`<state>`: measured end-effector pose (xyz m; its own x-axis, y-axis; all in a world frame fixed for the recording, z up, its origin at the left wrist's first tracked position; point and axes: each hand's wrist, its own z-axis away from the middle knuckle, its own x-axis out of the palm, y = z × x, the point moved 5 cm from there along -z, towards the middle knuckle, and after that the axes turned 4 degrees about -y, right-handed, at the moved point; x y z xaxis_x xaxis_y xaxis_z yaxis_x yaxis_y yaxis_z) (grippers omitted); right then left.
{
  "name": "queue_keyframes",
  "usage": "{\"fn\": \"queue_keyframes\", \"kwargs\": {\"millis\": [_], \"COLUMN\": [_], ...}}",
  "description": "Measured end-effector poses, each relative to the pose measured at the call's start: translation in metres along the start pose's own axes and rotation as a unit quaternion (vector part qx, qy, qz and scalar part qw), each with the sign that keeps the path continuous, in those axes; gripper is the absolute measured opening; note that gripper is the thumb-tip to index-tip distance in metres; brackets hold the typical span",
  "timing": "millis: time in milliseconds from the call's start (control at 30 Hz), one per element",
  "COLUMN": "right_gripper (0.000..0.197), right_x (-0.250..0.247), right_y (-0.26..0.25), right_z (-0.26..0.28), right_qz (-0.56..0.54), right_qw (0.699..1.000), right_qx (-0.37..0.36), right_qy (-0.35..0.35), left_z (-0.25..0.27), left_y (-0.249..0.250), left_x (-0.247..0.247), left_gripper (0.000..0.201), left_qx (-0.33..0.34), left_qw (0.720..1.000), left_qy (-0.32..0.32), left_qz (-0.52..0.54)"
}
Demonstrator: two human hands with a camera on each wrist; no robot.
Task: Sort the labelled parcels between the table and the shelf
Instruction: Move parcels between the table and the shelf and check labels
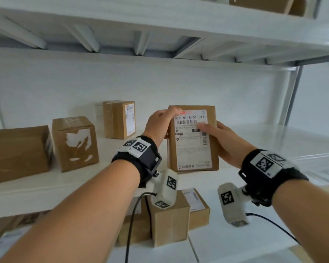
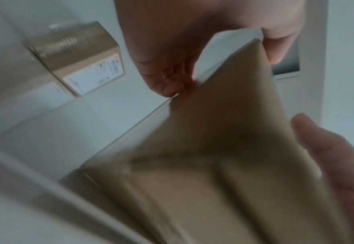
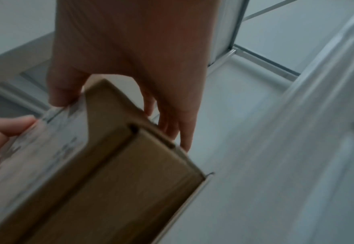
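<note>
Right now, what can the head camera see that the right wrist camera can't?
Only the head view shows the label face-on, reading "822 N118-01 J14", the three other boxes standing on the shelf, such as the torn-label box, and more boxes on the level below. Only the right wrist view shows the parcel's narrow side edge close up, with the right hand's fingers reaching behind it. Both show the held parcel, gripped by the left hand and right hand.
</note>
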<state>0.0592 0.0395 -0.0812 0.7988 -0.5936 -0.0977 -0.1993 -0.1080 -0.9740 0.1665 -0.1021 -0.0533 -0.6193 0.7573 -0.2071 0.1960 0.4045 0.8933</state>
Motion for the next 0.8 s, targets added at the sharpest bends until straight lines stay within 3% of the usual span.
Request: {"fn": "queue_keyframes", "kwargs": {"millis": [100, 133, 200, 267, 333, 433, 567, 700, 800], "right_gripper": [0.047, 0.048, 0.057, 0.064, 0.062, 0.055, 0.055, 0.057, 0.053], "right_x": [-0.018, -0.025, -0.043, -0.062, -0.085, -0.125, -0.185, -0.249, -0.3], "right_y": [0.004, 0.004, 0.005, 0.007, 0.012, 0.026, 0.055, 0.089, 0.109], "right_z": [0.025, 0.033, 0.05, 0.067, 0.086, 0.116, 0.157, 0.193, 0.215], "right_qz": [-0.034, -0.042, -0.047, -0.047, -0.046, -0.048, -0.053, -0.053, -0.062], "right_qw": [0.999, 0.998, 0.997, 0.996, 0.994, 0.991, 0.986, 0.982, 0.98], "right_qx": [-0.009, -0.012, -0.017, -0.017, -0.017, -0.008, 0.018, 0.042, 0.053], "right_qy": [0.039, 0.047, 0.061, 0.079, 0.095, 0.121, 0.155, 0.178, 0.182], "left_z": [0.002, 0.0, 0.0, 0.003, 0.01, 0.025, 0.04, 0.053, 0.054], "left_y": [0.004, 0.003, 0.001, 0.0, 0.003, 0.006, -0.014, -0.036, -0.036], "left_x": [0.029, 0.04, 0.062, 0.089, 0.12, 0.169, 0.243, 0.326, 0.387], "left_gripper": [0.037, 0.049, 0.092, 0.11, 0.106, 0.072, 0.058, 0.081, 0.082], "left_qx": [0.026, 0.029, 0.015, 0.012, 0.018, 0.037, 0.0, -0.048, -0.061], "left_qw": [0.999, 0.999, 0.999, 0.998, 0.995, 0.99, 0.98, 0.969, 0.963], "left_qy": [-0.02, -0.027, -0.038, -0.064, -0.096, -0.137, -0.198, -0.241, -0.259], "left_qz": [0.023, 0.031, 0.033, 0.018, -0.003, -0.027, -0.021, -0.026, -0.035]}}
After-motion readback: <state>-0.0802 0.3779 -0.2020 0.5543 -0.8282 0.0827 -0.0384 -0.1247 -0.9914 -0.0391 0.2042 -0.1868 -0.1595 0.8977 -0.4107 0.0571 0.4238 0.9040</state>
